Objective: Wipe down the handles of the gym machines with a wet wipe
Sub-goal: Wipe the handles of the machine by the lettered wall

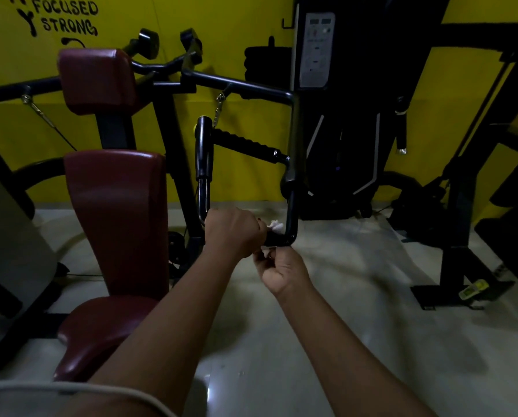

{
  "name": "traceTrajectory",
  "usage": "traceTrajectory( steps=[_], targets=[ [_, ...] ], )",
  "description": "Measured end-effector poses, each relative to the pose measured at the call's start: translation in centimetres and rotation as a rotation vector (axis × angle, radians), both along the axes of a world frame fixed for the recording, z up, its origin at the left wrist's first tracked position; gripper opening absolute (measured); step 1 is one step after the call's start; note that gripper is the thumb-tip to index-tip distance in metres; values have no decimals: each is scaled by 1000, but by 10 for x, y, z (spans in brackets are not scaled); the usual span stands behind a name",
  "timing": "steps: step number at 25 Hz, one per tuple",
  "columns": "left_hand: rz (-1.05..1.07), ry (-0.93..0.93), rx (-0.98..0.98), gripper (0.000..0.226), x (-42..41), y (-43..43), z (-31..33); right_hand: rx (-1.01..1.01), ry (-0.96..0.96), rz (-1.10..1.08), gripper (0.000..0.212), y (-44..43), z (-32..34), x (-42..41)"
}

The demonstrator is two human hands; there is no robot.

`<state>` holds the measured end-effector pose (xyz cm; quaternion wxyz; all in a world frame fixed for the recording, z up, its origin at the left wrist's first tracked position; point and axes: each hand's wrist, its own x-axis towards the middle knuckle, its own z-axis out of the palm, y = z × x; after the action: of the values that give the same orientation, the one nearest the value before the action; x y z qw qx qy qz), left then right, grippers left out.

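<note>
A black U-shaped machine handle (291, 218) hangs in front of me, its bottom bar level with my hands. My left hand (233, 231) grips that bottom bar, with a white wet wipe (275, 225) sticking out past its knuckles. Just below the bar's right bend, my right hand (277, 269) has its fingers curled and pinches a white edge of the wipe under the bar. Higher up, a ribbed black grip (245, 144) crosses between the handle's two uprights.
A maroon padded seat and backrest (116, 212) stand at the left. A black weight-stack tower (342, 100) rises behind the handle, and another black frame (462, 182) is at the right. Pale tiled floor (357, 326) lies below, under a yellow wall.
</note>
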<state>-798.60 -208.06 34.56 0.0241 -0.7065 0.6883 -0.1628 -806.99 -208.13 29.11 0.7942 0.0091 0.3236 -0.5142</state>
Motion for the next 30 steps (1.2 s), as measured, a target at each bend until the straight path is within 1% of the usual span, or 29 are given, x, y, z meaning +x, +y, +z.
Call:
traceTrajectory(
  steps=[2,4,5,6,8,9,10,11,12,13,15,16,17,19,21,22,23,25,26,28,30],
  targets=[
    [-22,-10,18,36,-1,0,2,-94,-2,76,30,1,-2,-2],
    [-12,3,20,39,-1,1,3,-172,55,120,45,3,-5,-16],
    [2,10,15,41,-1,1,3,-197,49,128,49,3,-6,-26],
    [13,23,3,43,-1,1,2,-198,16,120,50,1,-6,-34],
    [29,42,-9,45,-2,-1,1,-90,-71,53,42,-10,-2,-43],
    [42,57,-8,46,-1,-2,0,-10,-88,-27,35,-15,0,-43],
    [57,77,-7,48,0,-3,-2,36,-39,-127,28,-18,-2,-41],
    [72,88,-6,50,0,-4,-3,21,89,-208,24,-15,-5,-38],
    [91,89,-1,51,0,-5,-4,-58,295,-246,23,-8,-8,-35],
    [111,89,13,50,-1,-7,-4,-177,551,-262,23,0,-11,-34],
    [126,86,76,41,-5,-13,-4,-435,1093,-263,28,7,-21,-37],
    [124,98,108,36,-6,-16,-4,-529,1281,-270,30,-2,-23,-41],
    [115,123,121,34,-7,-19,-5,-592,1382,-264,30,-16,-21,-44],
    [68,155,82,43,-7,-20,-8,-684,1456,-256,31,-37,-9,-47],
    [21,147,0,52,-6,-20,-13,-827,1604,-376,33,-36,-7,-45],
    [13,148,-28,54,-5,-19,-15,-914,1692,-436,35,-27,-11,-45],
    [15,158,-45,54,-4,-19,-16,-1018,1736,-458,37,-16,-15,-46],
    [31,169,-56,52,-4,-20,-15,-1179,1762,-404,37,-9,-15,-54],
    [37,164,-53,52,-5,-21,-16,-1226,1758,-361,35,-18,-11,-56],
    [53,149,-46,52,-5,-21,-16,-1269,1786,-257,31,-50,1,-53],
    [75,143,-47,53,-5,-21,-18,-1252,1841,-132,24,-74,9,-47]
  ],
)
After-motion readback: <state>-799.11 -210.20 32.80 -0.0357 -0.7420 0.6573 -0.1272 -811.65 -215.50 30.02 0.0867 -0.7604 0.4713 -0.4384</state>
